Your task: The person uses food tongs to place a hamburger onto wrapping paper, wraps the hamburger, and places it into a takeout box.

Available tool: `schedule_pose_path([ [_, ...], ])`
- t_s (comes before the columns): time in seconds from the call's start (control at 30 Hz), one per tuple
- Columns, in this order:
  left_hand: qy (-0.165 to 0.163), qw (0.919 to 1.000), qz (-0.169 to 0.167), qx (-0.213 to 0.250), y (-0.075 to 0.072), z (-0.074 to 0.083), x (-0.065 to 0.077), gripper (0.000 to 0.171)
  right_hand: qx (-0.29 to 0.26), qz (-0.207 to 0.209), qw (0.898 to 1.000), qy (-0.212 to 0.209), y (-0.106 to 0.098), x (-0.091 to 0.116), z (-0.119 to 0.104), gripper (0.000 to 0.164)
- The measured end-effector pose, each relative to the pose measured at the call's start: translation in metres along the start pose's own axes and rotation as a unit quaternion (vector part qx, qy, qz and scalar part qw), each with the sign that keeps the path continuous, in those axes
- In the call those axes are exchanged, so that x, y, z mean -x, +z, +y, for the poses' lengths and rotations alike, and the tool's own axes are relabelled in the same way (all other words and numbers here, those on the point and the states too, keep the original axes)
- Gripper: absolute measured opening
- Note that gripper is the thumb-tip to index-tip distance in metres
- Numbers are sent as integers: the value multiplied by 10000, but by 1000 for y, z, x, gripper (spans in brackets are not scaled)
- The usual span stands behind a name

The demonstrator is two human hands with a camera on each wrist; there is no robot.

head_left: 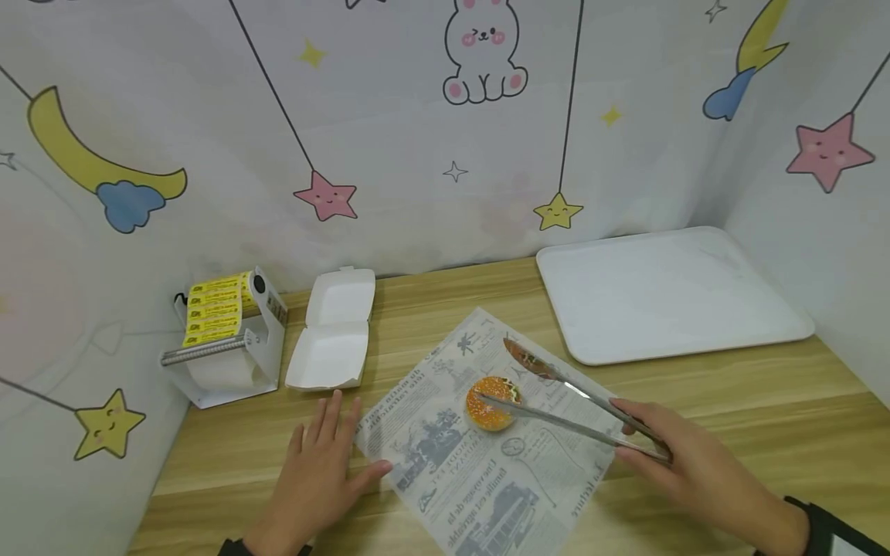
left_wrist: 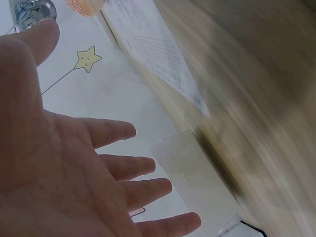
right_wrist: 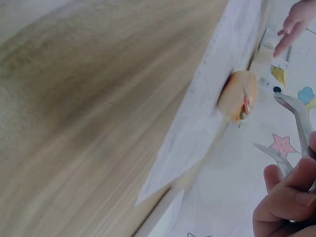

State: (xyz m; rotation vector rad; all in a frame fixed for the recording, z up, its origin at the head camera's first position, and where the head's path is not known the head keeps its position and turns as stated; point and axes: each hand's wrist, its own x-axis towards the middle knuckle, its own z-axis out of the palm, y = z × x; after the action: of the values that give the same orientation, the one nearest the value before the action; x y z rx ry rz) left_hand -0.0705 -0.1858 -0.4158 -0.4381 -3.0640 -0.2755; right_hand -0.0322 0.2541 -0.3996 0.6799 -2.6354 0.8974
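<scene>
The right hand [head_left: 702, 467] grasps the tongs [head_left: 570, 425], its fingers and thumb wrapped near their closed end while the two arms spread apart ahead of them. The left hand [head_left: 316, 479] grasps nothing; its fingers are straight and splayed just beside the paper's left corner, and whether its thumb touches the sheet I cannot tell.

Between the two hands, the printed paper [head_left: 549, 463] lies slanted on the counter [head_left: 626, 378]. The burger [head_left: 488, 418] rests on it, ahead of the right fingers and to their left, below the tips of the tongs. From the head, one tip overlaps its seeded bun and the other reaches past it; the right wrist view shows both tips clear of the bun.

Just beyond the left fingertips, a white box [head_left: 330, 355] stands open, its lid folded back. Left of it is a dispenser [head_left: 273, 347] with yellow labels [head_left: 215, 313]. Beyond the right fingers lies a white tray [head_left: 667, 301], and farthest off hangs a wall [head_left: 410, 116] printed with stars and a rabbit.
</scene>
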Motion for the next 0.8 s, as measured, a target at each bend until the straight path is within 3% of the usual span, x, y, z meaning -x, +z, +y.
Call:
schedule_pose_path([
  [0.13, -30, 10000, -40, 3, -2, 1, 0, 91, -240, 386, 9989, 125, -15, -9, 6, 61],
  [0.3, -47, 10000, -35, -22, -3, 0, 0, 91, 447, 828, 9942, 515, -36, -20, 34, 54],
  [0.5, -77, 10000, -61, 10, -3, -2, -1, 92, 1012, 533, 9857, 1235, -48, -18, 76, 47],
  [0.7, -47, 9999, -85, 68, -2, -2, 0, 92, 1121, 294, 9760, 1846, -45, -6, 109, 38],
  [0.8, -46, 9999, -80, 69, -2, -2, -1, 92, 1157, 149, 9727, 2004, -40, -1, 119, 42],
])
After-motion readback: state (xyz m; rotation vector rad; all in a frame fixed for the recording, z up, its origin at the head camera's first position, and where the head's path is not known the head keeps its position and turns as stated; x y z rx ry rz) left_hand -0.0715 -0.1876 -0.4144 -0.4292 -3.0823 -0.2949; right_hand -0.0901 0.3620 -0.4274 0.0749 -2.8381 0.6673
